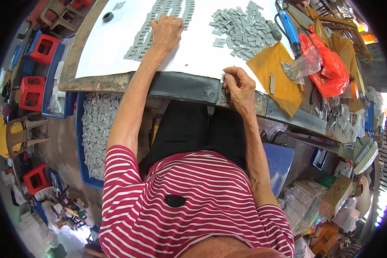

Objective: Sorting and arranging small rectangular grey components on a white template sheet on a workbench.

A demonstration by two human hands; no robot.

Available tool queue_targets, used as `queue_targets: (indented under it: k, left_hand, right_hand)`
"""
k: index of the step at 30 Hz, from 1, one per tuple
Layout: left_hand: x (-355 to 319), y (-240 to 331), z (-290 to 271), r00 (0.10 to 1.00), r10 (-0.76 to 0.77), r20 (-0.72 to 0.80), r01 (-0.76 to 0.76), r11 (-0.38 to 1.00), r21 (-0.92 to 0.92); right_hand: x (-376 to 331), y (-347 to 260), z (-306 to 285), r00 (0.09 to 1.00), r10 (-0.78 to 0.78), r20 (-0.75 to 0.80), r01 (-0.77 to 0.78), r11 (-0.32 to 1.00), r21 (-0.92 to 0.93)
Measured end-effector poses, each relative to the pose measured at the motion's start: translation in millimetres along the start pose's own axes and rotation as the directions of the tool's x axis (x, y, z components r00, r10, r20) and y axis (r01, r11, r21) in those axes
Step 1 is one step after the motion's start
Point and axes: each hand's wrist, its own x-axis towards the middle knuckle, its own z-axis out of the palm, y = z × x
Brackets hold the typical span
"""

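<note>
Rows of small flat grey pieces lie side by side in long strips on the white sheet. My left hand is over these strips, its fingers bent down and pressed together at the pieces. Whatever it grips is hidden under the fingers. At the table's front edge, my right hand pinches a small pale grey piece between thumb and forefinger, only partly showing. Beyond it, a loose heap of similar grey pieces is spread on the sheet.
Right of the heap are a blue corded tool, a brown envelope with one grey piece on it, a clear bag of tiny parts and a red plastic bag. A black ring lies far left. Below stands a blue crate of grey pieces.
</note>
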Motion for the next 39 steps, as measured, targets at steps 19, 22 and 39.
queue_targets:
  k: [19,22,39]
  left_hand:
    - [-3.3,71.7,-2.6,0.99,0.092,0.104,-0.037,0.899,-0.436]
    - [-4.9,76.8,1.5,0.989,0.045,0.143,0.015,0.92,-0.393]
    - [-13.7,79.2,-9.8,0.935,-0.082,0.345,0.264,0.809,-0.525]
  right_hand:
    - [0.1,1.2,1.4,0.997,-0.074,-0.022,0.073,0.996,-0.051]
    - [-0.7,-0.2,2.0,0.996,-0.084,-0.03,0.082,0.995,-0.058]
    - [-12.4,-27.4,-44.1,0.999,-0.006,-0.037,0.003,0.998,-0.063]
